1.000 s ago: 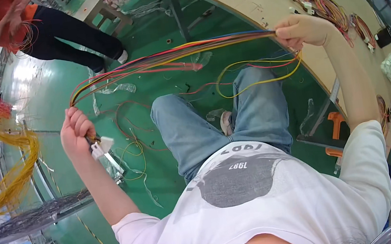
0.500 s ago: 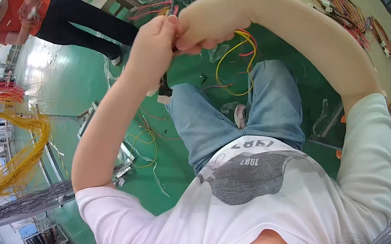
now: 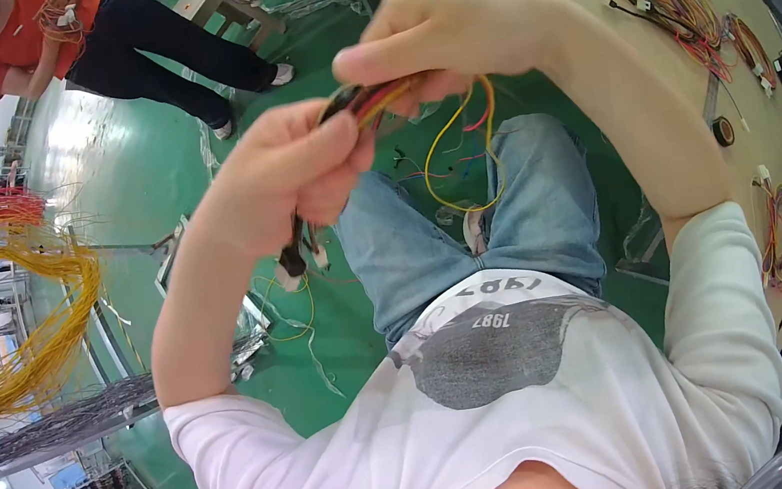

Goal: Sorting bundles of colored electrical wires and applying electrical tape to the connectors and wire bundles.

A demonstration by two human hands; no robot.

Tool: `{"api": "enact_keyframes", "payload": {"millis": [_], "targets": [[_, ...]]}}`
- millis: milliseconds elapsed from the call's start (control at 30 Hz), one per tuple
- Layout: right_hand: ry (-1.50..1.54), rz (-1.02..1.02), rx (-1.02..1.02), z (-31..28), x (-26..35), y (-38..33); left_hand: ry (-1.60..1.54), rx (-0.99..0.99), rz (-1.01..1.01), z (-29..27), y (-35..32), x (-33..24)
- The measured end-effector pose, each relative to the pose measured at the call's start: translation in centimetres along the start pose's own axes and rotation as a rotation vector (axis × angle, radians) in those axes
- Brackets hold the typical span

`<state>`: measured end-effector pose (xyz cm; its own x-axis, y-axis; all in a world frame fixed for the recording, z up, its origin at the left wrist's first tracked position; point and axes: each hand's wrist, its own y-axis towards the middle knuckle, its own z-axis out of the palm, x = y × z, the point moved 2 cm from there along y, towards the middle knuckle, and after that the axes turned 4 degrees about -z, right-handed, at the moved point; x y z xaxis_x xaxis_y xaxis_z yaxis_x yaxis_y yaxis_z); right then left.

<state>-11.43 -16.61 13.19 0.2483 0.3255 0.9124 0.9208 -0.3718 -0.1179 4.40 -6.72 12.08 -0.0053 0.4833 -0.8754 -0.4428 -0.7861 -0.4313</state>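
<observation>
Head view: my left hand (image 3: pixel 303 161) has its fingers clamped on the wire bundle (image 3: pixel 378 102), which spans the short gap to my right hand (image 3: pixel 431 36). My right fingers curl at it, thumb apart; I can't tell how firmly they grip. A yellow wire loop (image 3: pixel 428 176) hangs below my right hand, a white connector (image 3: pixel 292 278) beneath my left. Coiled wires (image 3: pixel 674 5) lie on the table (image 3: pixel 750 155).
</observation>
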Motion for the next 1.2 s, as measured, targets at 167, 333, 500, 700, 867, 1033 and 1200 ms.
{"api": "enact_keyframes", "payload": {"millis": [167,333,500,700,867,1033,1200], "targets": [[0.287,-0.073,0.059,-2.9,-6.2,-5.6,-0.328,-0.127,0.26,-2.3,-5.7,1.3],[0.497,0.058,-0.064,-5.0,-10.4,-9.5,-0.675,-0.319,0.433,-5.8,-8.9,3.4],[0.255,0.279,-0.177,-4.2,-13.3,-9.4,-0.938,-0.472,0.499,-11.8,-9.4,6.3],[-0.503,0.382,0.035,-1.0,-11.8,-3.2,-0.496,-0.913,0.626,-10.2,-3.6,4.3],[-0.406,0.073,0.269,2.0,-3.5,2.5,0.068,-0.651,0.39,-2.8,2.7,1.9],[-0.156,0.056,0.138,0.8,-2.4,3.3,0.176,-0.412,0.421,-2.0,5.0,1.6],[0.053,-0.058,0.036,-0.3,-4.6,0.5,0.003,-0.357,0.162,-2.1,4.0,1.7]]}}
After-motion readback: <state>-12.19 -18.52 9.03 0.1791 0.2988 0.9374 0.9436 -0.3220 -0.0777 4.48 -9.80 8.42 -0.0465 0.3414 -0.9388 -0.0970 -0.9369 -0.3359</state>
